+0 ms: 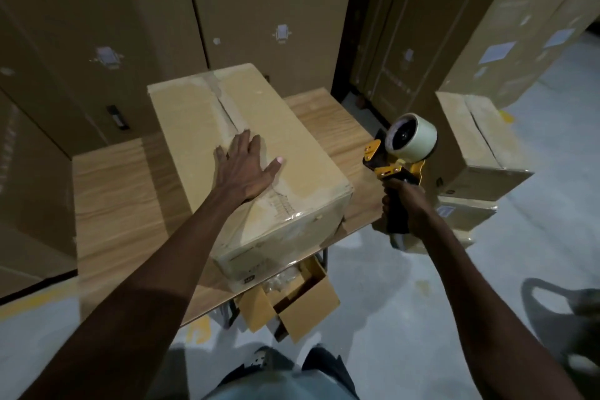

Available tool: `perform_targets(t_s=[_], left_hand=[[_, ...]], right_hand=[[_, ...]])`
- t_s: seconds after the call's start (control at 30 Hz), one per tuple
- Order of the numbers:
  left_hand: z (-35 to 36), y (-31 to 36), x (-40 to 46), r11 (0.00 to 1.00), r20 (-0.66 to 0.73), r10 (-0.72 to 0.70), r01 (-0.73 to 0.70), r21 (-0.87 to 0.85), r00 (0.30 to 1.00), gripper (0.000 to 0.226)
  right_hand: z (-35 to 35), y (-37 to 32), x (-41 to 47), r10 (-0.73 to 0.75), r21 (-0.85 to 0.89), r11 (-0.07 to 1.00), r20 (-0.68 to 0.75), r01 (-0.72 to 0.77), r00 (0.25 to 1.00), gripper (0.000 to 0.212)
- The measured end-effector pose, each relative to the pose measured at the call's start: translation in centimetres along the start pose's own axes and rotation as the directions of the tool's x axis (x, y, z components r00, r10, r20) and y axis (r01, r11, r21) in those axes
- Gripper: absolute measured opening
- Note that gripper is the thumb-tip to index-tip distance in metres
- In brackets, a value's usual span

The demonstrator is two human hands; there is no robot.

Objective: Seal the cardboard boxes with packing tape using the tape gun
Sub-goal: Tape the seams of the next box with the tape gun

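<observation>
The cardboard box (246,153) lies on the table (113,191), its long axis and centre seam running toward 11 o'clock, the left hand (245,169) pressing flat with fingers (242,143) spread, while the right hand (407,204), at 3 o'clock, grips the tape gun (397,153), roll upward.

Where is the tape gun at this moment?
In the head view it is on the right, the tape gun held up by the right hand beside the table's right edge, clear of the cardboard box.
</observation>
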State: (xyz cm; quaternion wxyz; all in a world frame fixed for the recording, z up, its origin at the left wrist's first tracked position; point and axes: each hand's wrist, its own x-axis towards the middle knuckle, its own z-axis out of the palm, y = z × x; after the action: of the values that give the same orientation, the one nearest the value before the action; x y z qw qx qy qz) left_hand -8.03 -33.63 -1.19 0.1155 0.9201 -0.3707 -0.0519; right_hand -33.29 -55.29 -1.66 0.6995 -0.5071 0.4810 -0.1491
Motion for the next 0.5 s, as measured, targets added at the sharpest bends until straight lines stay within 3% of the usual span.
perform_targets(t_s=[0.27,0.5], left_hand=[[0.9,0.7,2.2,0.990,0.062,-0.135,0.133,0.046,0.989,0.096],[1.1,1.3,1.8,0.978,0.032,-0.202,0.200,0.056,0.979,0.094]], right_hand=[[-0.5,-6.3,10.6,-0.043,-0.181,0.982,0.029,0.047,0.999,0.027],[-1.0,0.8,16.3,-0.063,-0.309,0.948,0.031,0.069,0.998,0.018]])
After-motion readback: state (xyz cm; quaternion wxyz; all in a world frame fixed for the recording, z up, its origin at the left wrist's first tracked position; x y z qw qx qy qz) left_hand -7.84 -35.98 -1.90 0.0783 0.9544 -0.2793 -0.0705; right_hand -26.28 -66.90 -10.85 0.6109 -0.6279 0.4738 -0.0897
